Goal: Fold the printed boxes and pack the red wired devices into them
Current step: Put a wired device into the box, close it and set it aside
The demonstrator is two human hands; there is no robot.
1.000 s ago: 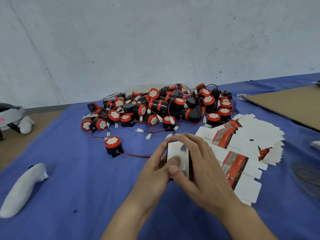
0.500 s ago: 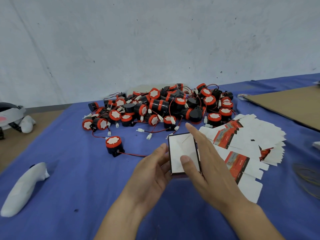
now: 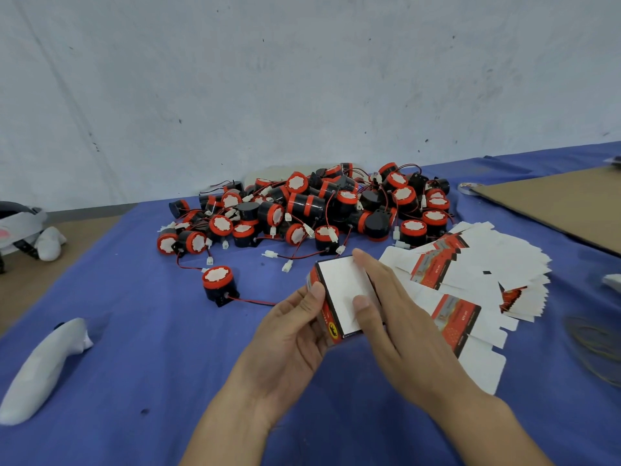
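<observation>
Box: You held one box just above the counter, near the middle of your view, white flap up and a red printed side toward 9 o'clock.
Left hand: Your left hand gripped the box's 9 o'clock side, fingers curled round it and thumb on the top edge.
Right hand: Your right hand lay along the 3 o'clock side, fingers nearly straight and thumb pressing the white flap.
Done: By its shape, this box looked folded up, with its flap about to be shut. No finished box showed elsewhere.
Left to do: The pile of devices sat at 12 o'clock of the box. One loose device stood at 10 o'clock, its wire running toward your left hand. The flat boxes were fanned at 3 o'clock, so nearly all the job waited.
Hidden: You could not tell whether the box held a device, because your hands covered its far side and underside. The print was too small to read. The cardboard sheet at 2 o'clock was cut off by the frame edge.
</observation>
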